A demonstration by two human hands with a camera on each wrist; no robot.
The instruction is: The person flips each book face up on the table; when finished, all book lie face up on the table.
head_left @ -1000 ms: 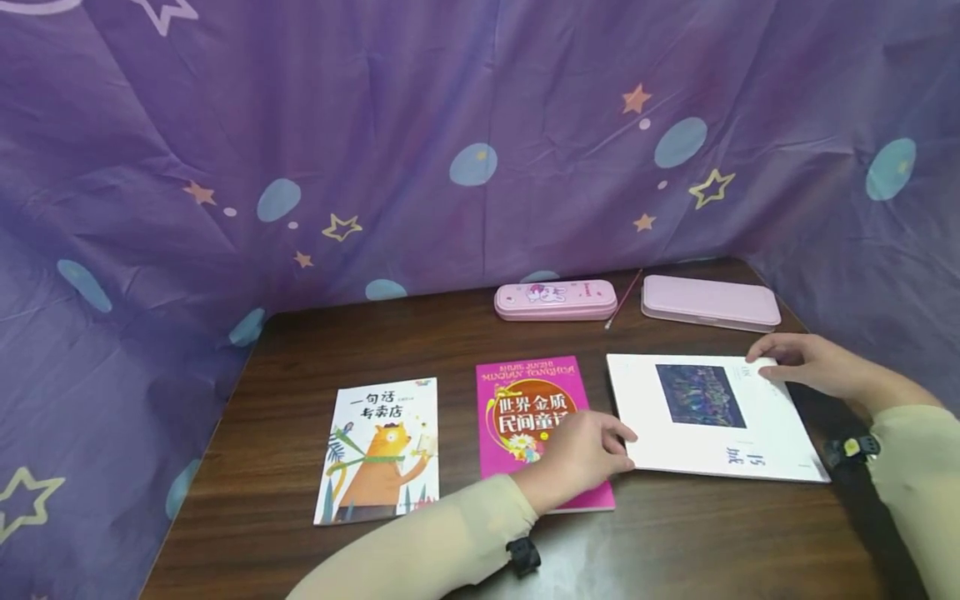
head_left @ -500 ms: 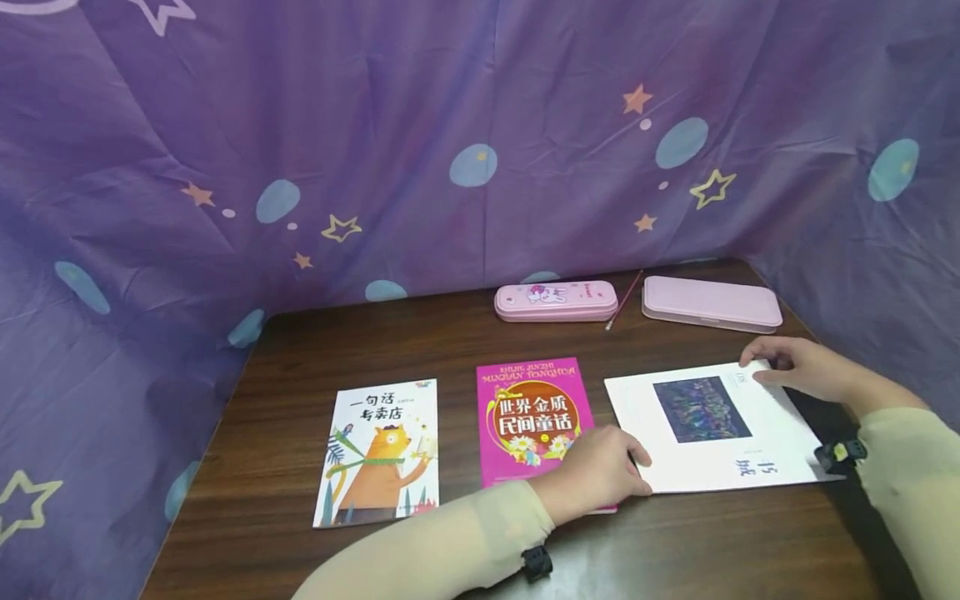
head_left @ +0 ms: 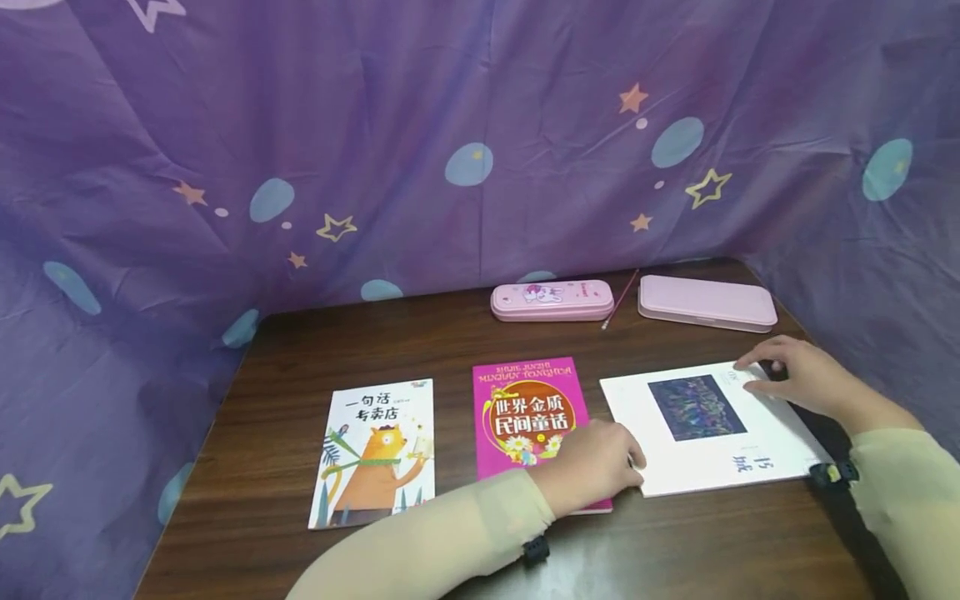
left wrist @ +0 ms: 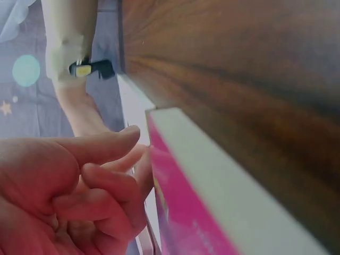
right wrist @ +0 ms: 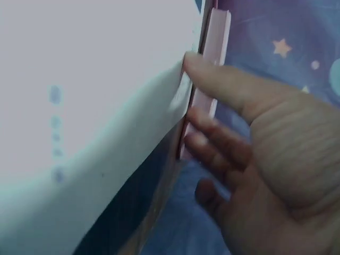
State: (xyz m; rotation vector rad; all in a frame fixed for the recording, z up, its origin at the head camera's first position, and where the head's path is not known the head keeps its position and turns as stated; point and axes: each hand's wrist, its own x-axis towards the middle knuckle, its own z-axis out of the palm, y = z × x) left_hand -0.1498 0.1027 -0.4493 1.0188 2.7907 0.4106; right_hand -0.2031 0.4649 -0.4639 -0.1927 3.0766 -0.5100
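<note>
A white book [head_left: 735, 454] with a dark picture on its cover lies flat on the table at the right. At its left edge is my left hand [head_left: 592, 467], fingers bent and thumb apart from them, with the fingertips close to the edge. That hand also covers part of a pink book [head_left: 525, 375], whose thick page edge [left wrist: 228, 180] shows in the left wrist view. My right hand [head_left: 813, 379] is at the white book's far right corner, thumb and fingers spread apart. In the right wrist view, the thumb [right wrist: 212, 74] touches the book's edge.
A picture book with an orange bear [head_left: 375, 458] lies at the left. Toward the back are a pink rabbit pencil case [head_left: 551, 302], a pencil [head_left: 621, 300] and a plain pink pencil case [head_left: 707, 302]. Purple curtain [head_left: 375, 150] encloses the brown table [head_left: 255, 433].
The white book first turned and came slightly nearer, with both hands holding it. Over the last half second it stays put, while my right thumb and fingers spread and my left hand shifts slightly.
</note>
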